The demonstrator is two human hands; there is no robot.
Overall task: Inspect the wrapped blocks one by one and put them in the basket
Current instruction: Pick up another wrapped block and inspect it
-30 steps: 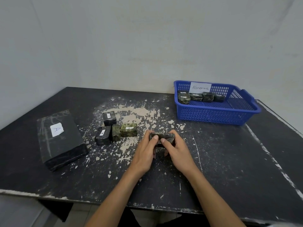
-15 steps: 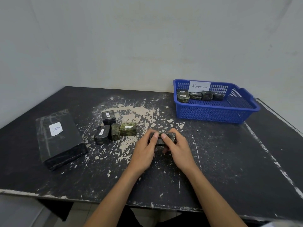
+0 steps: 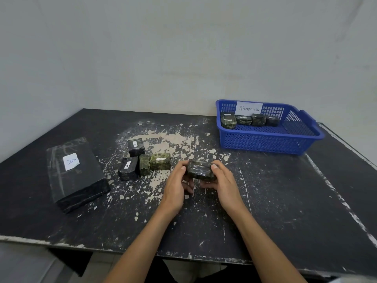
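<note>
At centre frame, both hands, left hand (image 3: 177,184) and right hand (image 3: 224,181), grip a wrapped block (image 3: 201,170) by its ends above the surface (image 3: 285,201). The glossy wrap looks slippery and the block stiff and compact; end grips suit it. Basket (image 3: 265,142) waits upper right.

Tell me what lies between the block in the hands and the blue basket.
Head view: only bare, chipped tabletop lies between the held block and the blue basket.
</note>
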